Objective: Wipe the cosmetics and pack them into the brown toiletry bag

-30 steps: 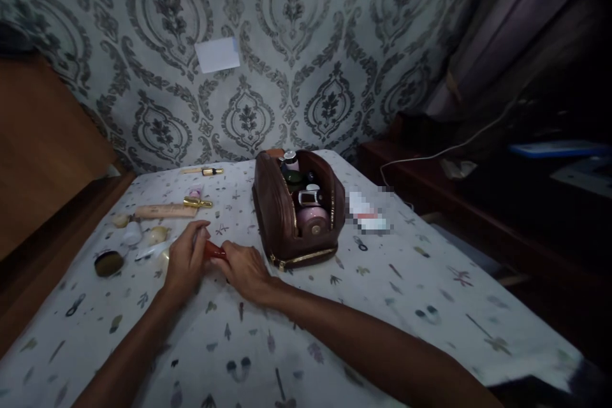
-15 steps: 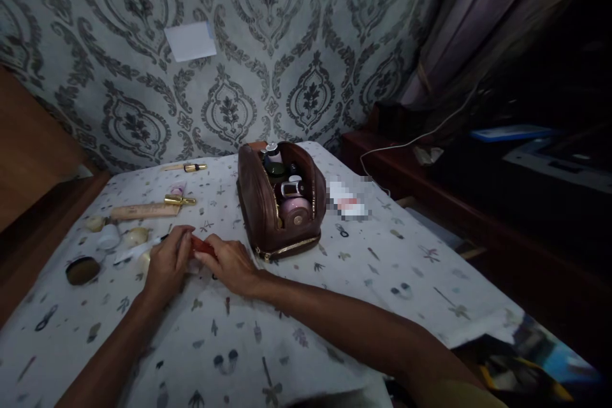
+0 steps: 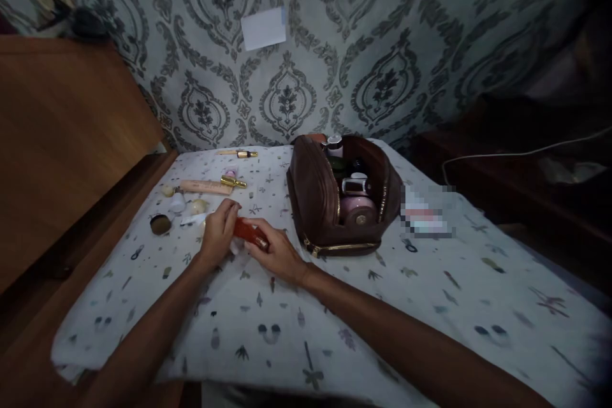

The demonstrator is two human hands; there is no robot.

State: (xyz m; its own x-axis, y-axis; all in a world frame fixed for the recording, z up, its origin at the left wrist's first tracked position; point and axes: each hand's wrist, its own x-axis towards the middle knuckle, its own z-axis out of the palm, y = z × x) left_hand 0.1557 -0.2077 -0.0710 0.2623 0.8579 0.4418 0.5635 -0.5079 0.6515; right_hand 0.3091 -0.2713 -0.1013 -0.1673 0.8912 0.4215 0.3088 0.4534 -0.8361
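My right hand (image 3: pixel 277 254) is closed around a slim, glossy orange-red container (image 3: pixel 250 233), held above the cloth. My left hand (image 3: pixel 220 227) is closed at its left end, with the fingertips partly hiding it. Whether it is a tube or a bottle I cannot tell. Just right of my hands stands a brown cosmetic bag (image 3: pixel 310 197), unzipped, with bottles and a round pink item (image 3: pixel 357 209) inside. Beyond my left hand lie a beige tube (image 3: pixel 203 187), a gold tube (image 3: pixel 234 182), a round dark compact (image 3: pixel 160 224) and several small pale items.
A patterned white cloth (image 3: pixel 335 306) covers the table. Farther back lies a thin gold-and-black stick (image 3: pixel 246 154). A blurred-out packet (image 3: pixel 425 213) is right of the bag. A wooden panel (image 3: pixel 71 153) stands on the left; a white cable (image 3: pixel 526 154) runs at the right.
The view has turned left, so everything sits farther right in the picture. More of the orange-red container shows between my hands. Both hands stay closed at it.
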